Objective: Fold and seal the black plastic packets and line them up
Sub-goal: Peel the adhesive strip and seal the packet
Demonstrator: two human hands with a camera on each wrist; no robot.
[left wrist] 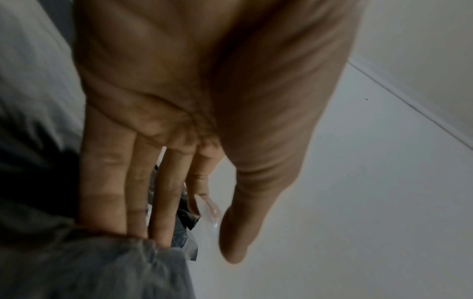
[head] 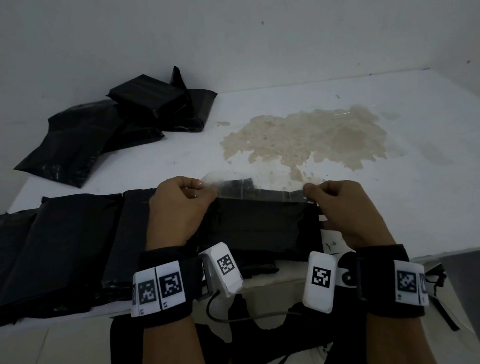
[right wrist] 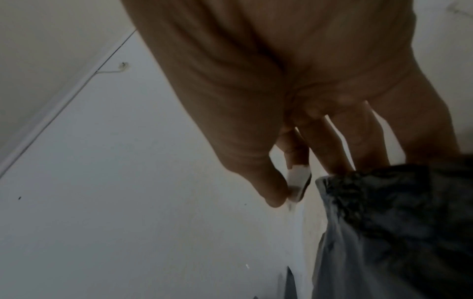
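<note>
A black plastic packet (head: 266, 226) lies on the white table (head: 424, 193) between my hands. Along its far edge runs a clear strip (head: 233, 186) over the black flap. My left hand (head: 205, 189) pinches the strip's left end between thumb and forefinger. My right hand (head: 310, 192) pinches the right end. In the left wrist view the clear strip (left wrist: 211, 210) sits between thumb and forefinger, and the other fingers (left wrist: 107, 192) lie on the packet (left wrist: 102, 267). The right wrist view shows the strip (right wrist: 298, 182) pinched beside the packet (right wrist: 396, 222).
Several flat black packets (head: 63, 245) lie side by side along the near edge to my left. A loose pile of black packets (head: 116, 126) sits at the back left against the wall. A brown stain (head: 311, 139) marks the table's middle.
</note>
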